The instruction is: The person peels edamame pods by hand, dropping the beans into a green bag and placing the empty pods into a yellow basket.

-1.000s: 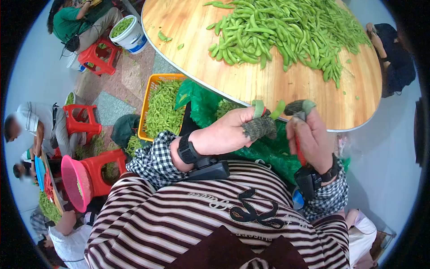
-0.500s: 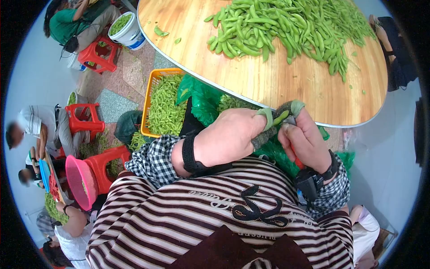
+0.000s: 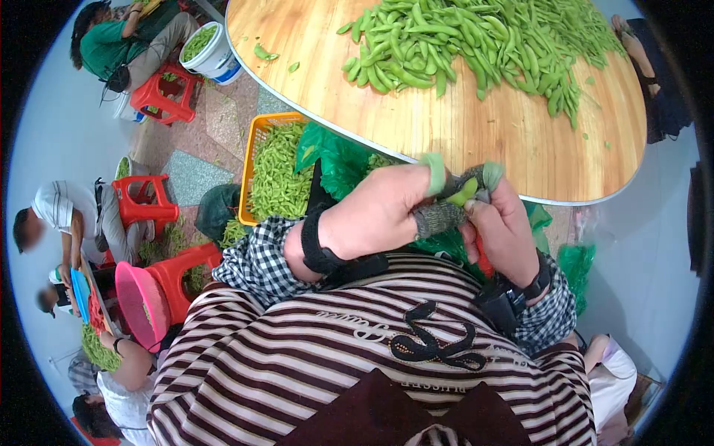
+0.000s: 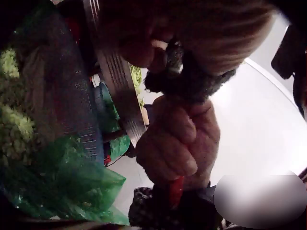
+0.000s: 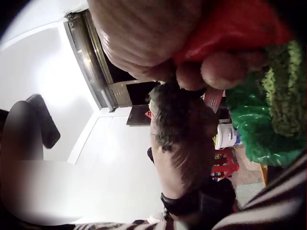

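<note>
My left hand, with dark knitted covers and a pale green band on its digits, pinches a green soybean pod in front of my chest. Right against the pod are the fingertips of my right hand, its thumb also covered and banded in green. Curled in the right palm is a red-handled tool; a bit of metal shows near the fingers in the right wrist view, and its kind cannot be told. Beyond both hands, a big heap of soybean pods lies on the round wooden table.
Left of the table's near edge stands a yellow crate full of pods. A green plastic bag hangs below the hands. Red stools, a pink basket and a white bucket stand to the left, with several seated people.
One second ago the hands were farther apart, the pod sticking out of the left fingers. They have since come together at the pod, and the view has shifted slightly.
</note>
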Demonstrator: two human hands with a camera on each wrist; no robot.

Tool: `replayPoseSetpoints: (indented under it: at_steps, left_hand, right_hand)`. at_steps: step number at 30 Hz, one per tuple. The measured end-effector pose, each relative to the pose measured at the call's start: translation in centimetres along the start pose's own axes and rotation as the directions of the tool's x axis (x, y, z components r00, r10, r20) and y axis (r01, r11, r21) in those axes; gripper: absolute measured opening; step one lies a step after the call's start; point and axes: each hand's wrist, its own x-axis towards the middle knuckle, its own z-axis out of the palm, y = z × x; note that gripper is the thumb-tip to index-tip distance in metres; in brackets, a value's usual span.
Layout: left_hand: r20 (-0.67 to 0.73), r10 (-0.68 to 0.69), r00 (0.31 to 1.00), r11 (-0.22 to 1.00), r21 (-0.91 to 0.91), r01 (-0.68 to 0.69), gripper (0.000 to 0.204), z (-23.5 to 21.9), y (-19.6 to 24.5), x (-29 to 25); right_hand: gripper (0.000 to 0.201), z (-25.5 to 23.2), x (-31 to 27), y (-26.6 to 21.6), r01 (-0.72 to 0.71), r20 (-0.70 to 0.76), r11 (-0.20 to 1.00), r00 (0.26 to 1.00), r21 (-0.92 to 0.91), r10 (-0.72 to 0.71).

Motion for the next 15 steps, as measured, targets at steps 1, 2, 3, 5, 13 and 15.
replayPoseSetpoints:
  at_steps: [1, 2, 3, 5, 13, 15]
  left_hand:
    - [0.001, -0.001, 1.0, 1.0, 0.001, 0.001, 0.019, 0.2, -0.3, -0.2]
    - [0.017, 0.012, 1.0, 1.0, 0.027, -0.013, 0.018, 0.4, -0.3, -0.4]
    - [0.034, 0.025, 0.999, 0.998, 0.052, -0.026, 0.017, 0.5, -0.3, -0.5]
    - [-0.011, 0.115, 0.993, 0.993, 0.009, -0.115, 0.016, 0.9, -0.3, -0.4]
    - [0.294, -0.424, 0.857, 0.459, -0.745, 0.483, 0.01, 0.9, -0.8, -1.5]
    - [0.174, -0.39, 0.904, 0.67, -0.62, 0.409, 0.007, 1.3, -0.7, -1.5]
  right_hand:
    - [0.012, 0.2, -0.2, 0.0, 0.048, -0.004, 0.996, 0.999, -0.075, -0.049]
    - [0.011, 0.3, -0.3, 0.0, 0.058, -0.014, 0.996, 0.998, -0.069, -0.059]
    - [0.011, 0.3, -0.3, -0.1, 0.057, -0.014, 0.996, 0.998, -0.066, -0.058]
    - [0.012, 0.3, -0.3, -0.2, -0.019, -0.027, 1.0, 0.999, 0.002, 0.019]
    - [0.015, 0.5, -0.1, -0.1, -0.047, -0.062, 0.992, 0.997, -0.12, 0.04]
    - [0.018, 0.4, 0.0, 0.2, -0.035, -0.096, 0.946, 0.995, -0.323, 0.005]
